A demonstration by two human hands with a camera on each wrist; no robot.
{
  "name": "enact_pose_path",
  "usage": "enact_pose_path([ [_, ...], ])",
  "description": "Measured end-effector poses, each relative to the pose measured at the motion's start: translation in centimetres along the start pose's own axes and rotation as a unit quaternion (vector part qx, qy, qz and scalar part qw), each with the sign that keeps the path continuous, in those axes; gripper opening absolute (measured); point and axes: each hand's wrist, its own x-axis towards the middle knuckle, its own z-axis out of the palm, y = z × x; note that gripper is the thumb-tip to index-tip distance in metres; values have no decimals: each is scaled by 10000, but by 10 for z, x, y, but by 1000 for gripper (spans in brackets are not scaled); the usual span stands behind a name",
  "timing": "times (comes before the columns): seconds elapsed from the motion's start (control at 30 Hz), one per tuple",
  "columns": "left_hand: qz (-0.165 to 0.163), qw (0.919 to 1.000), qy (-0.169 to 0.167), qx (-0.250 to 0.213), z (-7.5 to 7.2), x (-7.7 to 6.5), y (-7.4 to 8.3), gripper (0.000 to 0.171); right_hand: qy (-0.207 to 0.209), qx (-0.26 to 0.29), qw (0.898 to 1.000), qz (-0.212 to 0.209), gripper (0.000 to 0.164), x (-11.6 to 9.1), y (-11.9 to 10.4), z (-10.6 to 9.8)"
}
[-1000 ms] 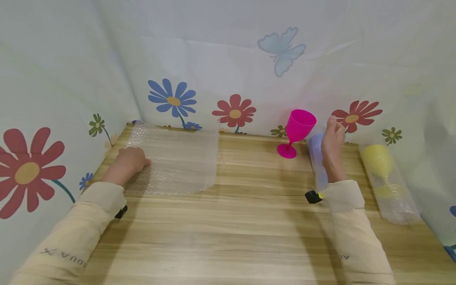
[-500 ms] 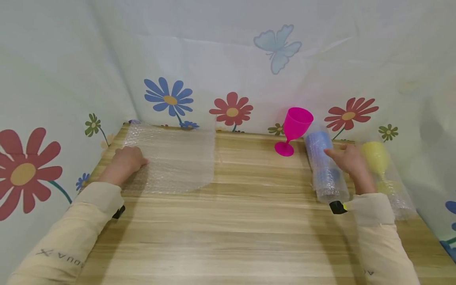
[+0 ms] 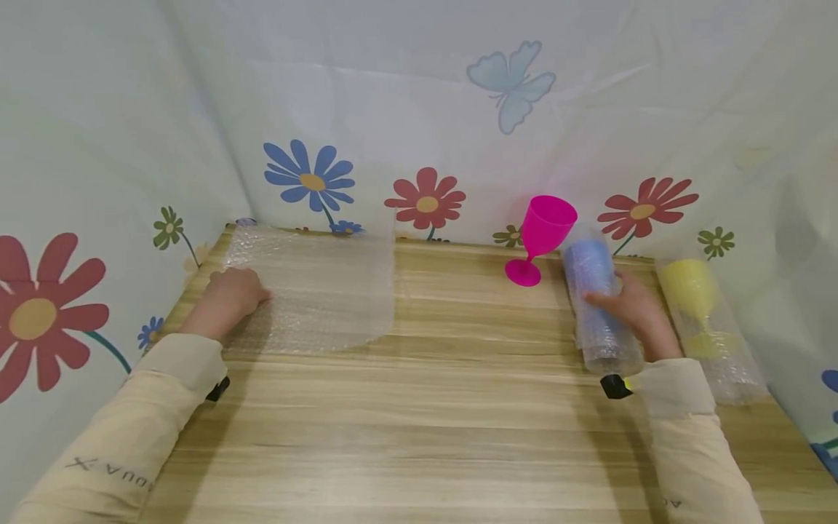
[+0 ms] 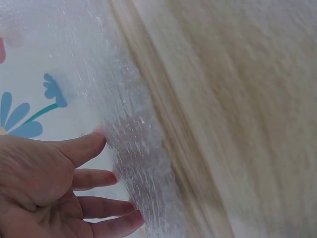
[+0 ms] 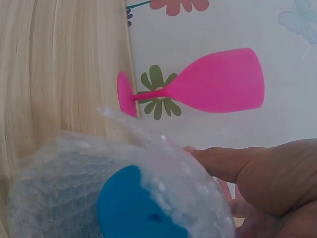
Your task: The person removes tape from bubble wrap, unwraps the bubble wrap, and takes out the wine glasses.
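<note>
My left hand (image 3: 233, 295) is at the left edge of a flat sheet of clear bubble wrap (image 3: 334, 291). In the left wrist view its thumb and spread fingers (image 4: 101, 207) touch the wrap's edge. At the right, my right hand (image 3: 635, 306) grips a blue goblet rolled in bubble wrap (image 3: 592, 291), lying on the table. Its thumb lies on top and the other fingers are mostly hidden on the far side. The right wrist view shows the goblet's blue round base (image 5: 133, 208) inside the wrap's open end.
A bright pink goblet (image 3: 546, 225) stands upright at the table's back edge, left of the blue one. A yellow goblet in bubble wrap (image 3: 700, 298) lies at the far right. A flower-printed cloth (image 3: 366, 109) encloses the wooden table (image 3: 406, 429) at back and sides.
My right hand, first raised over the wrapped blue goblet, has swung to its right side and come down to grip it. My left hand has stayed at the bubble wrap.
</note>
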Motion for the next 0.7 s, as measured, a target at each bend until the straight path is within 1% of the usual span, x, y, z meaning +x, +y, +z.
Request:
enact_pose_path([
  [0.13, -10, 10000, -25, -13, -1, -1, 0, 51, -132, 258, 9995, 99, 88, 2, 6, 0],
  [0.3, 65, 10000, -20, 46, 0, -2, 2, 50, -159, 546, 9977, 376, 86, 1, 13, -1],
  [0.4, 89, 9999, -47, 43, 1, -3, 2, 48, -159, 737, 9954, 587, 86, -4, 14, -3],
  [0.47, 94, 9999, -59, 32, 2, -2, 2, 47, -96, 732, 9950, 671, 86, -10, 14, -4],
  [0.53, 92, 9999, -90, 42, 2, -2, 2, 47, -30, 720, 9954, 630, 86, -17, 12, -7],
  [0.7, 24, 9998, -175, 118, 2, 0, 1, 49, 82, 744, 9969, 234, 84, -39, 2, -18],
])
